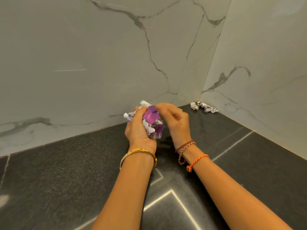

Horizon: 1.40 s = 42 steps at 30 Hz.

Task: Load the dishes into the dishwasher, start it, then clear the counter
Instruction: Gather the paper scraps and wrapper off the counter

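My left hand grips a crumpled wad of purple and white wrappers and paper, held a little above the black stone counter. My right hand is close beside the wad on its right, fingers curled, with the fingertips at the top of the purple wrapper. Whether those fingertips pinch the wrapper or only touch it is unclear. More crumpled white paper scraps lie on the counter in the far corner, to the right of both hands.
Marble-patterned wall panels rise behind the counter and along its right side, meeting in a corner. The dark counter shows pale seam lines.
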Tool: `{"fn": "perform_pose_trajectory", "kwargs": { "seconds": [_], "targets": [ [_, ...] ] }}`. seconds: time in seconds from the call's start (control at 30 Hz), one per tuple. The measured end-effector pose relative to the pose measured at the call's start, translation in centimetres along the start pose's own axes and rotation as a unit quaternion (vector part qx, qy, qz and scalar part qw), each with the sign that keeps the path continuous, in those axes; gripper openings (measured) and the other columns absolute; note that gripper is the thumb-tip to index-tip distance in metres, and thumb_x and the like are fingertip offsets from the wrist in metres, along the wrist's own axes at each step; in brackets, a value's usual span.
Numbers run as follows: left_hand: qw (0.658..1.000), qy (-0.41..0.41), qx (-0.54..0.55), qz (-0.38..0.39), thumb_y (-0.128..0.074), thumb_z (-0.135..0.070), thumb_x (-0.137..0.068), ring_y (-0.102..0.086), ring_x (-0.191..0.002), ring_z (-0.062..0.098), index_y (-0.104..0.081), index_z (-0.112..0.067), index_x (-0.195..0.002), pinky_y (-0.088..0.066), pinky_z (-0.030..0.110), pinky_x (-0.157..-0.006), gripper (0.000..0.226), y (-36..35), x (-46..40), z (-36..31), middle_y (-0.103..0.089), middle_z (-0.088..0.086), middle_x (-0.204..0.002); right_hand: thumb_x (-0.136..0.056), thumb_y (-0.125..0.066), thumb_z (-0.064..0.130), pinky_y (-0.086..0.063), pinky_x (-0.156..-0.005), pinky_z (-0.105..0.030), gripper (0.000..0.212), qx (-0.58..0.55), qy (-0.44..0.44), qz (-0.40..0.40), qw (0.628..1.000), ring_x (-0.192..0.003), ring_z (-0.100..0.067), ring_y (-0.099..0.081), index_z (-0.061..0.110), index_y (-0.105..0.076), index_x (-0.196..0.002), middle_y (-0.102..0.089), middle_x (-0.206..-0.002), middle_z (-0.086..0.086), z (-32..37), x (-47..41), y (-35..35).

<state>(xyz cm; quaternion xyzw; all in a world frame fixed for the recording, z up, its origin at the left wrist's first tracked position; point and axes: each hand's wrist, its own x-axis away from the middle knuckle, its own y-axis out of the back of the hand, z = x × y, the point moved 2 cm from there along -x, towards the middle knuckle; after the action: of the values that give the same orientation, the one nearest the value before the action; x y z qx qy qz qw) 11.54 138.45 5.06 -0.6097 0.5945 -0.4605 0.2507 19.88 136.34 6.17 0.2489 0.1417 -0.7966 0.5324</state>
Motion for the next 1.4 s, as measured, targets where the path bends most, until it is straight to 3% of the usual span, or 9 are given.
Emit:
{"fn": "perform_pose_trajectory", "kwargs": {
  "seconds": [0.1, 0.23, 0.4, 0.6, 0.73, 0.83, 1.03, 1.17, 1.4],
  "targets": [
    [0.998, -0.042, 0.013, -0.047, -0.062, -0.01, -0.083, -0.06, -0.057, 0.01, -0.059, -0.01, -0.09, -0.049, 0.018, -0.044, 0.008, 0.2, -0.2, -1.4, -0.063, 0.002, -0.075, -0.089, -0.057, 0.013, -0.041, -0.08, -0.01, 0.02, 0.018, -0.048, -0.036, 0.998, -0.089, 0.002, -0.056, 0.019, -0.063, -0.107, -0.063, -0.104, 0.002, -1.6, -0.8, 0.7],
    [0.996, -0.038, 0.031, -0.07, -0.06, -0.012, -0.086, -0.06, -0.052, 0.009, -0.056, -0.011, -0.08, -0.048, 0.017, -0.036, 0.006, 0.8, -0.8, -2.4, -0.06, 0.001, -0.07, -0.086, -0.058, 0.015, -0.033, -0.1, -0.029, 0.04, 0.351, -0.035, 0.118, 0.928, -0.116, -0.024, -0.043, 0.023, -0.052, -0.125, -0.044, -0.127, -0.006, -4.1, -2.7, -1.0],
    [0.997, -0.024, 0.018, -0.076, -0.061, -0.011, -0.084, -0.053, -0.032, 0.004, -0.055, -0.012, -0.071, -0.045, 0.015, -0.035, 0.015, 0.7, -0.8, -1.8, -0.056, -0.003, -0.046, -0.091, -0.05, 0.011, -0.043, -0.085, -0.034, 0.023, 0.493, -0.069, 0.153, 0.854, -0.108, -0.033, -0.052, 0.01, -0.064, -0.109, -0.058, -0.116, -0.017, -4.3, -3.7, -2.2],
    [0.997, -0.017, 0.008, -0.078, -0.062, -0.012, -0.082, -0.062, -0.05, 0.011, -0.061, -0.008, -0.086, -0.05, 0.019, -0.039, 0.006, 0.8, -0.8, -1.3, -0.063, 0.0, -0.06, -0.083, -0.061, 0.002, -0.045, -0.083, -0.025, 0.017, 0.368, -0.086, 0.021, 0.926, -0.089, -0.027, -0.065, 0.005, -0.072, -0.096, -0.071, -0.093, -0.018, -3.1, -2.9, -0.8],
    [0.997, -0.017, 0.019, -0.072, -0.062, -0.014, -0.084, -0.059, -0.039, 0.007, -0.058, -0.011, -0.083, -0.046, 0.017, -0.034, 0.005, 0.8, -0.8, -1.3, -0.061, 0.0, -0.062, -0.079, -0.068, 0.001, -0.055, -0.057, -0.02, 0.007, 0.043, -0.156, -0.118, 0.98, -0.044, 0.002, -0.055, -0.002, -0.071, -0.084, -0.065, -0.059, 0.0, -2.0, -2.9, -1.0],
    [0.999, 0.005, -0.003, -0.05, -0.061, -0.016, -0.085, -0.061, -0.055, 0.011, -0.059, -0.009, -0.098, -0.05, 0.019, -0.039, 0.015, 0.8, -0.8, -1.1, -0.061, 0.003, -0.077, -0.08, -0.063, -0.005, -0.049, -0.048, -0.011, 0.016, -0.139, -0.152, -0.138, 0.969, -0.044, 0.002, -0.057, 0.01, -0.065, -0.074, -0.061, -0.045, 0.013, -0.7, -3.1, -1.5],
    [0.999, 0.025, -0.023, 0.018, -0.063, -0.023, -0.082, -0.062, -0.105, 0.028, -0.056, -0.005, -0.124, -0.054, 0.036, -0.08, 0.046, 0.4, -1.0, -0.4, -0.062, 0.016, -0.119, -0.075, -0.068, -0.005, -0.052, -0.071, -0.022, 0.022, -0.005, -0.011, -0.087, 0.996, -0.068, -0.001, -0.062, 0.015, -0.07, -0.082, -0.066, -0.071, 0.01, -0.4, -1.2, -2.2],
    [0.996, 0.016, -0.053, 0.067, -0.071, -0.03, -0.065, -0.063, -0.095, 0.025, -0.06, -0.006, -0.118, -0.053, 0.037, -0.083, 0.059, 0.0, -0.7, -0.6, -0.064, 0.013, -0.107, -0.071, -0.066, 0.001, -0.048, -0.078, -0.022, 0.021, 0.137, 0.063, -0.001, 0.989, -0.081, -0.016, -0.059, 0.005, -0.073, -0.09, -0.071, -0.086, -0.006, -0.8, -1.5, -1.4],
    [0.997, -0.014, -0.069, -0.02, -0.066, -0.004, -0.079, -0.061, -0.068, 0.016, -0.059, -0.014, -0.08, -0.054, 0.03, -0.067, 0.013, 0.2, -0.8, 0.2, -0.063, 0.006, -0.08, -0.071, -0.07, -0.007, -0.037, -0.072, -0.014, 0.017, 0.206, 0.051, 0.075, 0.974, -0.09, -0.02, -0.048, 0.002, -0.072, -0.085, -0.049, -0.089, 0.001, -1.8, -1.8, -0.9]
  ]
}}
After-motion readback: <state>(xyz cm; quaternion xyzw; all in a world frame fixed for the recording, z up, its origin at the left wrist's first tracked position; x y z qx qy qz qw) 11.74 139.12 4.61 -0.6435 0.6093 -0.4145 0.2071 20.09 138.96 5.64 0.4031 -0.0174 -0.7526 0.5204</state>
